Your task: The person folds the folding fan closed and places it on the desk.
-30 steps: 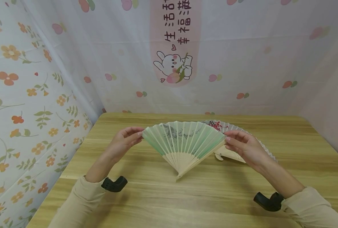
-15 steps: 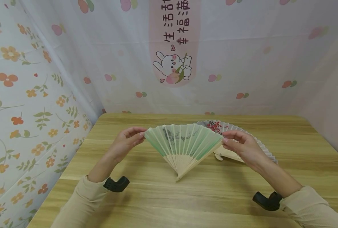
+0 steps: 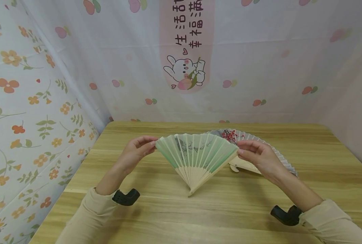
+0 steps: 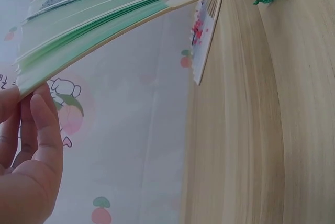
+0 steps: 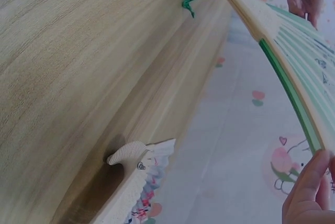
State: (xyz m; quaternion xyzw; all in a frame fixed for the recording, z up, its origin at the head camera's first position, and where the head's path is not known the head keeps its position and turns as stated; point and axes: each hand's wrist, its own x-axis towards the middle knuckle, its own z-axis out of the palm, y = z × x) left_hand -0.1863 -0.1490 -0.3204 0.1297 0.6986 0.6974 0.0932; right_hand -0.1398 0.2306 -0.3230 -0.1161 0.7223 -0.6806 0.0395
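Left hand point(image 3: 133, 153) and right hand point(image 3: 262, 157) pinch one green fan point(image 3: 196, 152) between them, one floral fan point(image 3: 231, 135) behind.

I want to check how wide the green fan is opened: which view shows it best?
The head view: there the green fan shows nearly whole, spread between the left hand and right hand. The left wrist view shows it slanted, cut off at the top; the right wrist view, slanted too, cut off at the right.
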